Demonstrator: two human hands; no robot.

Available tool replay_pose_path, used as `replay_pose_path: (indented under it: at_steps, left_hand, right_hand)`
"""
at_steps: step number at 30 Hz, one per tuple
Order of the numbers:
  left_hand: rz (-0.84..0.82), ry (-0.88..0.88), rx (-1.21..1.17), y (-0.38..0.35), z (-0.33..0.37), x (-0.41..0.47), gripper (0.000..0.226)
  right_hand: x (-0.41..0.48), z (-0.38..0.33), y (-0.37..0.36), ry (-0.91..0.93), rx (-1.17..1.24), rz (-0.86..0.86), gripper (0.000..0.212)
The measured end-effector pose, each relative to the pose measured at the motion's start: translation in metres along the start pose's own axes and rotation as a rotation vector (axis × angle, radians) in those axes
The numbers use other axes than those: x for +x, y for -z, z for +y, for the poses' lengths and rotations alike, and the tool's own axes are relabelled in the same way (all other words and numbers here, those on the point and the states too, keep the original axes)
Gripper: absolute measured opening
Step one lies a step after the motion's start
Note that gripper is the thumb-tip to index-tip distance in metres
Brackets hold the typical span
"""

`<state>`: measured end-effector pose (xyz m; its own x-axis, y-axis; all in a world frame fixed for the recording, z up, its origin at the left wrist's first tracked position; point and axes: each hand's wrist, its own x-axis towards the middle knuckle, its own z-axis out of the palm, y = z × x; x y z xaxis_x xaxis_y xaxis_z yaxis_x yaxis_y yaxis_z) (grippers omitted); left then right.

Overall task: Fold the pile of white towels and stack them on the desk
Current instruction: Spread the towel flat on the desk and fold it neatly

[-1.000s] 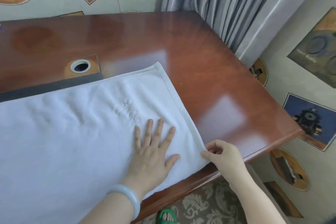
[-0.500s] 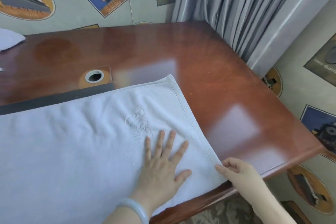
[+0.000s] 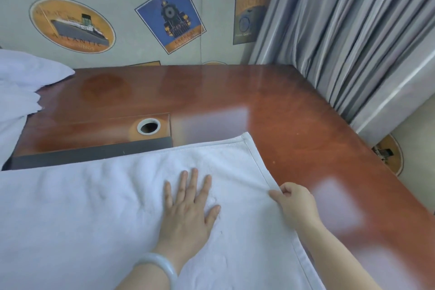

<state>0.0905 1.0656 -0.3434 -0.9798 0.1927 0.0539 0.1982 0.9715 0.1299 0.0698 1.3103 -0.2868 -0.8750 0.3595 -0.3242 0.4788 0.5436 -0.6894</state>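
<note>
View from a head-worn camera, looking down at a glossy reddish-brown wooden worktop (image 3: 294, 120) in the corner of a room. A white towel (image 3: 89, 219) lies spread flat across the near part of the worktop. It fills the lower left of the view and runs off the bottom and left edges. Its far right corner lies on the wood just to the right of a dark grey strip (image 3: 94, 152), and its stitched right hem runs diagonally down toward the viewer.

The person's left hand (image 3: 188, 212) lies palm down on the towel, near the right hem. Its fingers (image 3: 193, 182) are straight and spread, pressing flat on the cloth and gripping nothing. A pale, translucent bangle (image 3: 162, 268) circles the left wrist. The right hand (image 3: 297, 205) is at the towel's right hem, just beside the left hand. Its fingers (image 3: 287, 190) are curled and pinch the edge of the hem.

Beyond the towel, a round cable hole (image 3: 148, 126) with a pale ring sits in an inset panel of the worktop, just behind the grey strip. At the far left edge, a rumpled pile of white towels (image 3: 18, 92) lies well apart from both hands. Grey pleated curtains (image 3: 353, 30) hang along the right side. The wall (image 3: 131, 59) behind is covered in grey wallpaper printed with vintage labels, among them an ocean liner in an orange oval and a locomotive on a blue card
</note>
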Motion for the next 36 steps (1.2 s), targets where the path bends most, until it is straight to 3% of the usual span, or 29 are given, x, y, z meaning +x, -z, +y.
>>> replay_pose_path:
  at_steps: [3,8,14,20,25,31,36]
  left_hand:
    - [0.011,-0.002,0.017,0.002,0.003,-0.002,0.067]
    - [0.044,0.005,0.023,0.001,0.001,0.0,0.07]
    - [0.08,0.003,0.033,-0.004,0.001,0.005,0.07]
    - [0.085,0.008,0.036,-0.003,0.002,0.004,0.069]
    - [0.064,0.013,0.013,-0.004,0.002,0.003,0.07]
    - [0.052,0.008,-0.009,-0.001,0.003,0.003,0.07]
    - [0.118,-0.035,-0.024,0.013,-0.019,0.027,0.059]
  right_hand:
    - [-0.001,0.003,-0.002,-0.008,-0.001,0.022,0.027]
    - [0.026,-0.035,-0.001,-0.013,0.123,-0.097,0.024]
    - [0.083,-0.07,-0.026,0.06,0.064,-0.084,0.009]
    - [0.092,-0.071,-0.032,0.029,0.073,-0.006,0.013]
    - [0.092,-0.078,-0.036,0.054,0.049,0.008,0.029]
    - [0.098,-0.079,-0.043,0.099,0.018,0.118,0.027]
    - [0.103,-0.085,-0.044,0.061,0.11,0.064,0.027]
